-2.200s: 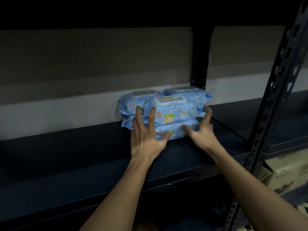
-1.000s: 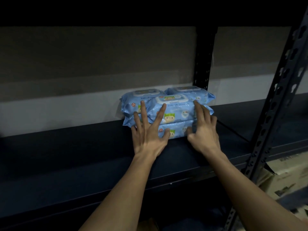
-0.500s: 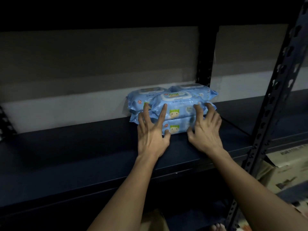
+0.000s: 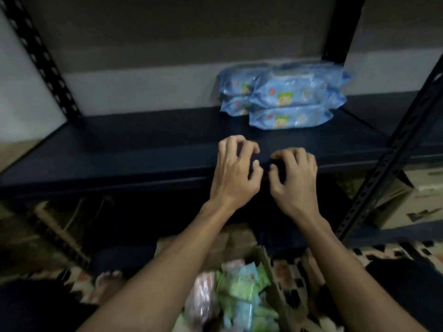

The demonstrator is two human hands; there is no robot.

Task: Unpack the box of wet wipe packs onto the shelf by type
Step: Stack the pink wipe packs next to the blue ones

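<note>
Several blue wet wipe packs (image 4: 287, 97) lie stacked on the dark shelf (image 4: 134, 149), at its right part near the back wall. My left hand (image 4: 236, 171) and my right hand (image 4: 293, 174) hover side by side over the shelf's front edge, short of the packs. Their fingers are loosely curled and hold nothing. Below my forearms stands the open cardboard box (image 4: 268, 262) with green, blue and pink wipe packs (image 4: 239, 293) inside.
Black perforated uprights (image 4: 393, 149) frame the shelf on the right and left (image 4: 40, 56). Another cardboard box (image 4: 407, 200) sits on a lower level at the right. The floor (image 4: 388, 255) has a patterned covering. A bare foot (image 4: 107, 281) shows at lower left.
Both hands have left the blue packs and pulled back toward the shelf's front edge. The view has tilted down, so the box of packs now shows.
</note>
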